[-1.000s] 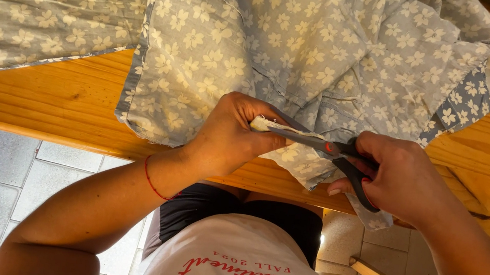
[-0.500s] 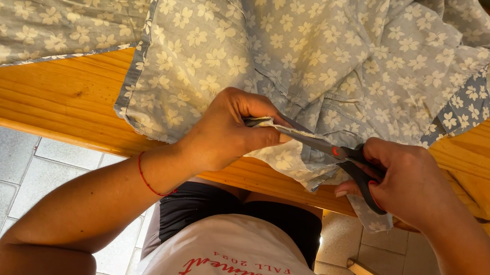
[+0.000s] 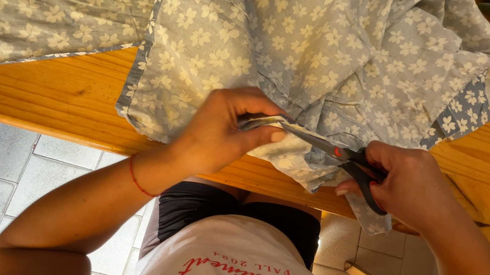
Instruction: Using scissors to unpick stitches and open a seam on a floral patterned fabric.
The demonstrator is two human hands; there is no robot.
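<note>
Left hand (image 3: 223, 131) pinches the floral fabric (image 3: 334, 60) taut at the table (image 3: 69, 98) near edge; right hand (image 3: 409, 188) grips black-handled scissors (image 3: 346, 156), blades entering the fold

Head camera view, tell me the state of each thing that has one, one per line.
Floral fabric: crumpled on the wooden table, its edge pinched.
Scissors: blades at the fabric's pinched edge.
Left hand: pinching the fabric.
Right hand: gripping the scissors' black handles.
</note>
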